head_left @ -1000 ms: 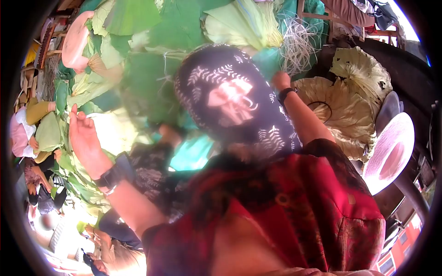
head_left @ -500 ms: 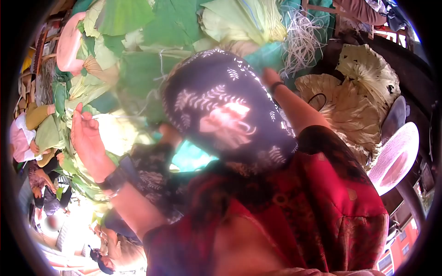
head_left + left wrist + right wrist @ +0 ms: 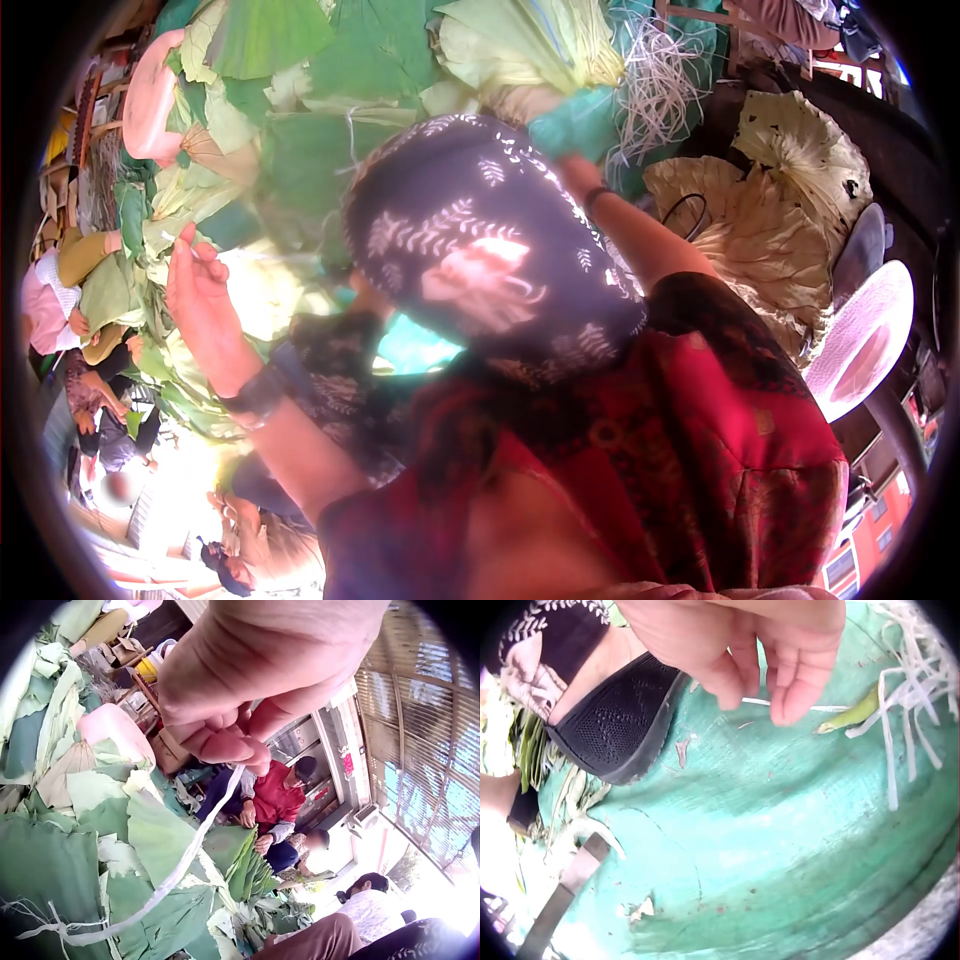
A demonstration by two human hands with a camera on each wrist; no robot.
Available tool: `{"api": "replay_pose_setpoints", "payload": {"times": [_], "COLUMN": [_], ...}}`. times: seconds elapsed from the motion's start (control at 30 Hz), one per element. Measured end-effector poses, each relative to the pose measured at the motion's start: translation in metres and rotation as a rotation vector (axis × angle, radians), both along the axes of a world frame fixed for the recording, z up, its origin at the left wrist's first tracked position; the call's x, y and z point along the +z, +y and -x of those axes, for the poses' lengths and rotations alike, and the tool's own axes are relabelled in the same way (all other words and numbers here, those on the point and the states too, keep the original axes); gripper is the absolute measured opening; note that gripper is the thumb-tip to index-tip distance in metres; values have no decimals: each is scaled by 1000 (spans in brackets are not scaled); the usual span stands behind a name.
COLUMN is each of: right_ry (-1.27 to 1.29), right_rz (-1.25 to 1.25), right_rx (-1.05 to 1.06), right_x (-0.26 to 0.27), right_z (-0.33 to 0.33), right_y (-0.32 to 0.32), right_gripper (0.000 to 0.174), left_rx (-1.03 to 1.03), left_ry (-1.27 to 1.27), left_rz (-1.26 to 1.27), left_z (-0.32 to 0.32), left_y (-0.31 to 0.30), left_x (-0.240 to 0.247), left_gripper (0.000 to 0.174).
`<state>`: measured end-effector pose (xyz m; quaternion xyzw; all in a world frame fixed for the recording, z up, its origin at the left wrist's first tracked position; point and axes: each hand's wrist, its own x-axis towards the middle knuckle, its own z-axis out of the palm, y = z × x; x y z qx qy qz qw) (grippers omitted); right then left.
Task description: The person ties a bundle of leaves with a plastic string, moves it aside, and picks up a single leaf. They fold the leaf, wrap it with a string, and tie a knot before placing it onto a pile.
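Observation:
In the left wrist view my left hand (image 3: 262, 690) pinches the end of a white plastic strip (image 3: 191, 851) with curled fingers. The strip runs down over a bundle of large green leaves (image 3: 52, 862), where thin strands are tied. The head view has this hand raised at the left, above more leaves (image 3: 370, 60). My right hand (image 3: 772, 660) is low over a green sheet (image 3: 742, 817), a thin white strip (image 3: 829, 709) between its thumb and fingertips. Beside it are a black shoe (image 3: 619, 720) and a pile of white strips (image 3: 911, 690).
A flat grey blade (image 3: 570, 881) lies on the sheet. Dried leaves (image 3: 760, 230) and a pale woven hat (image 3: 860, 340) are at the right. A pink plastic stool (image 3: 150, 95) stands among leaves at the left. A person in red (image 3: 274, 799) sits beyond, handling leaves.
My left hand has shifted slightly right and down, and its wrist has turned a little. My right hand has moved left, away from the strip pile toward the knee. The patterned knee has shifted left.

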<state>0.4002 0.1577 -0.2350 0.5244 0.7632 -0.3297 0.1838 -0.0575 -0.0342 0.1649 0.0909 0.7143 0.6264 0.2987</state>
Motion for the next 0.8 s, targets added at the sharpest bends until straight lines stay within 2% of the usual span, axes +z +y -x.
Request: {"api": "replay_pose_setpoints", "payload": {"times": [0.03,0.1,0.13,0.17,0.23,0.33,0.43,0.53,0.63,0.73,0.8], "right_ry": [-2,26,41,66,116,-7,-122,14,-10,-99,-172], "right_rz": [-16,-274,-402,-345,-229,-151,-128,-221,-320,-360,-320], "right_rx": [-28,-139,-196,-291,-481,-297,-281,-491,-395,-165,-111], "right_x": [4,-40,-40,-39,23,27,31,38,33,26,29], "right_z": [0,-10,-8,-10,7,11,18,15,5,-4,-4], "right_y": [2,22,30,38,67,92,105,108,111,118,130], "right_gripper": [26,29,30,31,34,39,38,39,31,32,32], "left_rx": [12,27,30,32,11,-2,21,41,10,-15,-20], "left_ry": [2,6,11,17,7,-3,28,58,63,62,57], "left_rz": [7,22,29,36,31,33,51,78,94,100,103], "left_z": [0,-1,-2,-2,-1,-1,-11,-13,-11,-13,-13], "left_y": [-1,-2,-1,-1,-2,0,8,12,13,15,17], "left_x": [-1,-2,-3,-3,-5,-6,-2,-3,-9,-14,-15], "left_gripper": [32,31,31,30,30,29,29,30,30,29,29]}}
